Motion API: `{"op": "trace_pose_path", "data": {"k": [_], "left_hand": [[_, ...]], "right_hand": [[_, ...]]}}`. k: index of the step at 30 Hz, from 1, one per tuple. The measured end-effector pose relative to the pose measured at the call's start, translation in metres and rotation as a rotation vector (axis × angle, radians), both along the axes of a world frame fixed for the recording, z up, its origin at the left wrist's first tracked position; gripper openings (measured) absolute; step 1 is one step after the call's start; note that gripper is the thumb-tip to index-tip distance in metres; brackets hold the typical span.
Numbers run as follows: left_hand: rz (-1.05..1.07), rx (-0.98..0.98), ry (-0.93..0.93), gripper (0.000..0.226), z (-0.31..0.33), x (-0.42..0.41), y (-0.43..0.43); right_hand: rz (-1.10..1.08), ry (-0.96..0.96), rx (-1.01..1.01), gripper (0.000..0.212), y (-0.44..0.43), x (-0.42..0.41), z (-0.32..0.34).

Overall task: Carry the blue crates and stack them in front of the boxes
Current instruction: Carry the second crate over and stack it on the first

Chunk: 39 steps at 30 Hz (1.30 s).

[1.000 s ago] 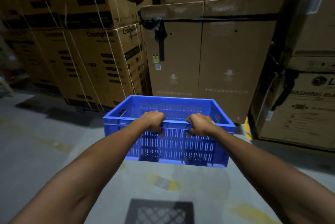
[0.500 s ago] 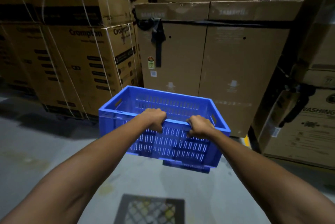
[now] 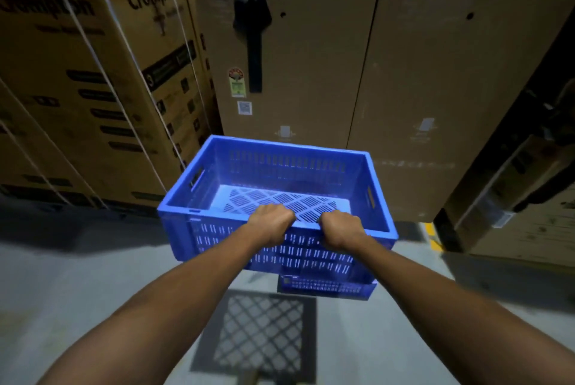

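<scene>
While both our arms reach forward, our left hand [image 3: 271,224] and right hand [image 3: 341,230] are each clamped on the near rim of the crate [image 3: 277,173], fingers curled over the edge and close together near its middle. We hold the crate off the floor [image 3: 77,285], tilted so its far side sits higher and we look down onto its slotted bottom. It is empty. Under its near right corner a second crate [image 3: 326,286] shows, mostly hidden; we cannot tell whether the two touch. Just beyond the held crate stand the tall boxes [image 3: 389,79], with strapped boxes marked "Crompton" [image 3: 93,73] to the left. A black strap [image 3: 253,26] hangs down the front of the tall boxes. On the floor below our arms lies a lattice shadow [image 3: 258,331].
</scene>
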<state>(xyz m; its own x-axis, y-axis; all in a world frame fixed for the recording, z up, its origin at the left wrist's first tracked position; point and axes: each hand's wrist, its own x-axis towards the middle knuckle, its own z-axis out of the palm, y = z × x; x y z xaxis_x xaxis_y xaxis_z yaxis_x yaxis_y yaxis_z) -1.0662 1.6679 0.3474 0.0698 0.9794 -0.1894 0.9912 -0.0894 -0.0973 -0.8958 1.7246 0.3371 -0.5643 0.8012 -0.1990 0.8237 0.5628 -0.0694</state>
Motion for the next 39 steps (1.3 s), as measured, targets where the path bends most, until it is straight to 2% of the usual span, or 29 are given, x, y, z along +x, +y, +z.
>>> {"op": "trace_pose_path", "data": {"k": [7,13,19,23,29,39], "left_hand": [[0.115,-0.024,0.09,0.021,-0.17,-0.056,0.081],[0.192,-0.065,0.137,0.023,-0.323,-0.085,0.115],[0.221,-0.057,0.141,0.028,-0.43,-0.085,0.144],[0.231,-0.056,0.166,0.026,-0.481,-0.091,0.161],[0.223,-0.054,0.213,0.027,-0.524,-0.116,0.176],[0.243,-0.101,0.126,0.027,-0.601,-0.148,0.192]], "right_hand": [[0.104,0.061,0.066,0.023,0.085,-0.058,-0.162],[0.153,0.093,0.059,0.029,0.118,-0.086,-0.323],[0.146,0.127,0.023,0.027,0.144,-0.09,-0.427],[0.144,0.136,0.028,0.027,0.162,-0.096,-0.475],[0.145,0.171,0.046,0.026,0.174,-0.121,-0.525],[0.135,0.115,0.015,0.028,0.189,-0.156,-0.593]]}}
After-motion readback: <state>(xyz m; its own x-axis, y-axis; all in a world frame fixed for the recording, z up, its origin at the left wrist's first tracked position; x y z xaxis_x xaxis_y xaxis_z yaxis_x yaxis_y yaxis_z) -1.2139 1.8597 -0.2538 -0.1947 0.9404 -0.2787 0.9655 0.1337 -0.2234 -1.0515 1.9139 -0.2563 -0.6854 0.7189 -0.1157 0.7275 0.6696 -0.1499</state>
